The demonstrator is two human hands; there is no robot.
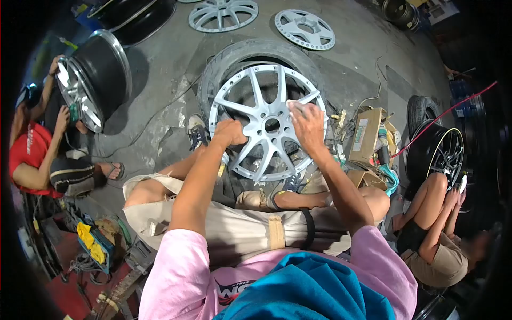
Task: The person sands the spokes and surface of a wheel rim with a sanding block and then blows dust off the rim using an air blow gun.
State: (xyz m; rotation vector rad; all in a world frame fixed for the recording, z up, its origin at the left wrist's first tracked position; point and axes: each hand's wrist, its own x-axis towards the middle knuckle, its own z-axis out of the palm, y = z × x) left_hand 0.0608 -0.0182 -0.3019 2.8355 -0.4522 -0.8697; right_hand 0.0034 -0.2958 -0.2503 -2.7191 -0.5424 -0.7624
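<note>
A light grey multi-spoke wheel face [256, 110] lies on a worn black tire [209, 80] between my knees. My left hand [230, 132] is closed around a spoke at the wheel's left side, its fingertips mostly hidden. Over the upper right spokes, my right hand [308, 124] presses a small pale pad [291, 108] against the surface, fingers bent round it. The centre hole and its ring of bolt holes sit between my two hands.
Two more grey wheel faces [305, 30] [223, 15] lie beyond the tire. A cardboard box [367, 133] with tools stands right. A co-worker in red [37, 154] handles a chrome wheel [80, 95] left; another person [437, 256] sits right beside a black wheel [445, 152].
</note>
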